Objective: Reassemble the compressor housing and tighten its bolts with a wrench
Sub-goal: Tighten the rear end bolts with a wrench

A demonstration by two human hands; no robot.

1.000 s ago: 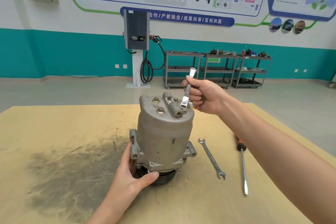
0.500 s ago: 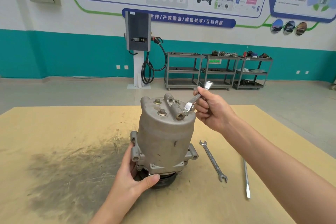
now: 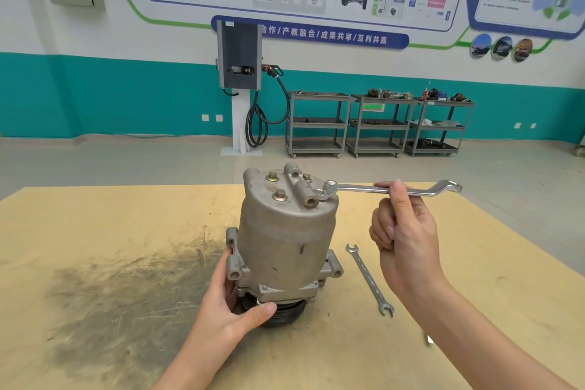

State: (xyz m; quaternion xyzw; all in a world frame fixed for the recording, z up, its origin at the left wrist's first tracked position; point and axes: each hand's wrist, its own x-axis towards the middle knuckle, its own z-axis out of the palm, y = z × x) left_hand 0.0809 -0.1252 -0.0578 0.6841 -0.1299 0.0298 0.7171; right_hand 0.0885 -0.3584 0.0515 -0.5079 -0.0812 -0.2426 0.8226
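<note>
While the left hand (image 3: 235, 310) gripped the compressor (image 3: 285, 241) base —
Right hand (image 3: 405, 231): pinched ring wrench (image 3: 392, 189) seated on a bolt.
Banner (image 3: 323, 35): 合作/产教融合/成果共享/互利共赢.

compressor housing (image 3: 285, 237): dull grey cast metal, matt
ring wrench (image 3: 364, 189): bright polished metal
tabletop (image 3: 95, 231): tan wood board, dark-smudged

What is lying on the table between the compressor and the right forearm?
A loose open-ended wrench lies flat there on the table, seen in the head view.
</note>
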